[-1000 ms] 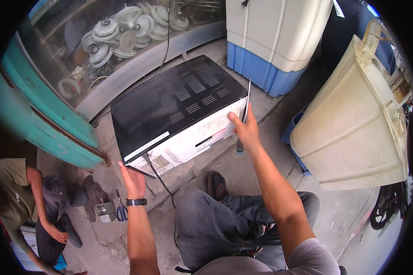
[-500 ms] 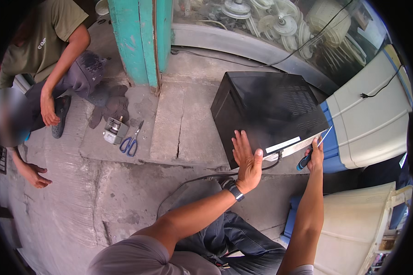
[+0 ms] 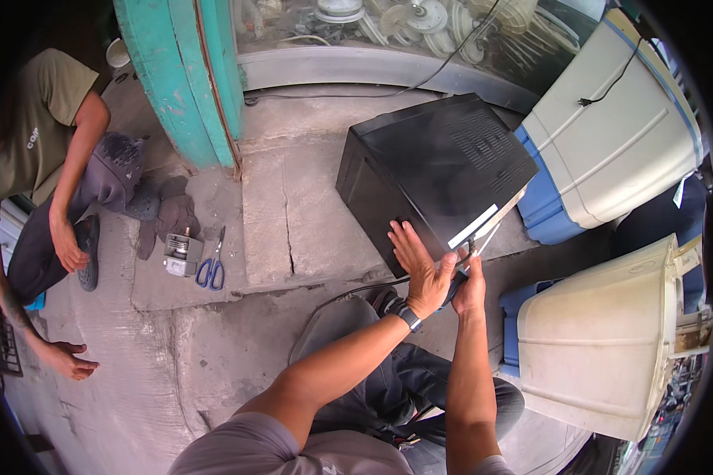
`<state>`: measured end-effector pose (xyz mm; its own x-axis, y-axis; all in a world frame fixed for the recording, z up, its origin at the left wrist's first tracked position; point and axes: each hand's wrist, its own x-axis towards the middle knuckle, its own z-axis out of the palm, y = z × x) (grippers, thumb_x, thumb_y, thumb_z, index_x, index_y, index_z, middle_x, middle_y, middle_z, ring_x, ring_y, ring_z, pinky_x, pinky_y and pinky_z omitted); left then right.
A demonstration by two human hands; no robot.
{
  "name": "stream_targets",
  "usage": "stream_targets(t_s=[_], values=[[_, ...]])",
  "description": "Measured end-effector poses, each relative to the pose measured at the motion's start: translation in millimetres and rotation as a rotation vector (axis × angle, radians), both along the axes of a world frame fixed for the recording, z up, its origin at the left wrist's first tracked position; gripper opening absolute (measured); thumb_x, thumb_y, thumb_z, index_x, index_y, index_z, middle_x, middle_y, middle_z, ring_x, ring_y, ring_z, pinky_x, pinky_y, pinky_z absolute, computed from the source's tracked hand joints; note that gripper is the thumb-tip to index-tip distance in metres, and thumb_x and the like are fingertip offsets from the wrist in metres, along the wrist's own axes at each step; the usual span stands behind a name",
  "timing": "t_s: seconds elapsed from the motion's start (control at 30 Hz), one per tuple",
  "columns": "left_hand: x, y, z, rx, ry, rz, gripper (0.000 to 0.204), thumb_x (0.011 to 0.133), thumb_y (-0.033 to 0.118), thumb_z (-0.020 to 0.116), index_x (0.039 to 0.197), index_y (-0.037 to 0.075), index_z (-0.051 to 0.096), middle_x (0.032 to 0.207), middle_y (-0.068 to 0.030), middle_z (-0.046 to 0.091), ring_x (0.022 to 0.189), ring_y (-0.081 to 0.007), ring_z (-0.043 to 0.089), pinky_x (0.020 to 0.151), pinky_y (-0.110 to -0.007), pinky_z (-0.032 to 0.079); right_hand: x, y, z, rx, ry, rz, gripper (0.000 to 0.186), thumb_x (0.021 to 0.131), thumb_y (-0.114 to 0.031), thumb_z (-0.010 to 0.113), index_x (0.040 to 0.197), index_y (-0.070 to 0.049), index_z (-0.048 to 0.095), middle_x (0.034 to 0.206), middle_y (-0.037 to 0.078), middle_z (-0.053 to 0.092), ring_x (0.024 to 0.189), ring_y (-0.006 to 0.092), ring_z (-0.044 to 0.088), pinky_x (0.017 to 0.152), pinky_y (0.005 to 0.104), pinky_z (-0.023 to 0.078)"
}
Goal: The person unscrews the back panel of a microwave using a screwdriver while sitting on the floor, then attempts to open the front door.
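Note:
A black metal-cased appliance (image 3: 436, 158) with vent slots, looking like a microwave oven, stands on the concrete step ahead of me. My left hand (image 3: 420, 273) lies against its near side, palm flat and fingers spread, a watch on the wrist. Close beside it, my right hand (image 3: 471, 286) is closed round a screwdriver (image 3: 454, 288) with a dark and blue handle. Its thin shaft points up along the appliance's right-hand edge; the tip's exact contact cannot be made out. A black power cord (image 3: 337, 296) runs from the appliance toward my legs.
Blue-handled scissors (image 3: 211, 271) and a small grey metal part (image 3: 182, 255) lie on the step at left, near a dark cloth (image 3: 174, 218). Another person (image 3: 36, 150) sits at far left. Cream-and-blue tubs (image 3: 610, 119) stand at right; a teal post (image 3: 174, 79) rises behind.
My right hand has moved left with the screwdriver, from the appliance's far right corner to beside my left hand. The left hand stays against the case. The view has shifted.

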<state>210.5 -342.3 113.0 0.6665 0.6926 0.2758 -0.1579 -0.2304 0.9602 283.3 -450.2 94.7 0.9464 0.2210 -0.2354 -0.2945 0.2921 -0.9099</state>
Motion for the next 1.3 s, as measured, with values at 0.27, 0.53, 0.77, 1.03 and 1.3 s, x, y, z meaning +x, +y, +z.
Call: stream_targets(t_s=[0.27, 0.53, 0.77, 1.03, 1.3], values=[[26, -102, -1, 0.010, 0.061, -0.089, 0.113, 0.093, 0.075, 0.038, 0.154, -0.001, -0.018, 0.157, -0.0334, -0.026, 0.145, -0.0521, -0.023, 0.117, -0.062, -0.007, 40, -63, -5, 0.076, -0.089, -0.020, 0.055, 0.104, -0.047, 0.045, 0.125, 0.001, 0.061, 0.110, 0.011, 0.068, 0.097, 0.0227, 0.065, 0.089, 0.0352, 0.052], [-5, -90, -12, 0.107, -0.014, -0.276, 0.093, 0.096, 0.020, 0.061, 0.159, 0.004, -0.005, 0.161, -0.0285, -0.020, 0.150, -0.0499, -0.007, 0.122, -0.054, 0.010, -28, -72, -25, -0.112, 0.102, -0.257, 0.034, 0.100, -0.026, 0.051, 0.126, -0.005, 0.055, 0.095, 0.006, 0.058, 0.074, 0.0174, 0.059, 0.069, 0.0334, 0.051], [-49, 26, -54, 0.623, 0.932, -0.633, 0.034, 0.100, 0.028, 0.050, 0.125, 0.007, 0.062, 0.119, -0.0190, 0.068, 0.115, -0.0392, 0.062, 0.096, -0.054, 0.046, -157, -58, -80, -0.091, 0.415, -0.107, 0.037, 0.091, -0.008, 0.053, 0.127, -0.002, 0.046, 0.098, 0.009, 0.056, 0.067, 0.0204, 0.059, 0.059, 0.0334, 0.050], [19, -17, -94, 0.839, 0.866, -1.149, 0.026, 0.101, 0.028, 0.053, 0.115, 0.010, 0.065, 0.116, -0.0188, 0.067, 0.115, -0.0375, 0.062, 0.093, -0.048, 0.047, -223, -58, -25, 0.100, 0.451, 0.129, 0.043, 0.090, 0.009, 0.051, 0.131, -0.003, 0.045, 0.107, 0.010, 0.051, 0.091, 0.0248, 0.063, 0.083, 0.0376, 0.053], [1, -9, -143, 0.179, 0.831, -1.188, 0.055, 0.091, 0.036, 0.068, 0.129, -0.002, 0.059, 0.137, -0.0206, 0.059, 0.130, -0.0294, 0.055, 0.106, -0.037, 0.045, -218, -63, -21, -0.182, 0.190, 0.276, 0.053, 0.102, -0.006, 0.052, 0.151, -0.008, 0.033, 0.101, 0.008, 0.058, 0.091, 0.0165, 0.062, 0.088, 0.0298, 0.050]])
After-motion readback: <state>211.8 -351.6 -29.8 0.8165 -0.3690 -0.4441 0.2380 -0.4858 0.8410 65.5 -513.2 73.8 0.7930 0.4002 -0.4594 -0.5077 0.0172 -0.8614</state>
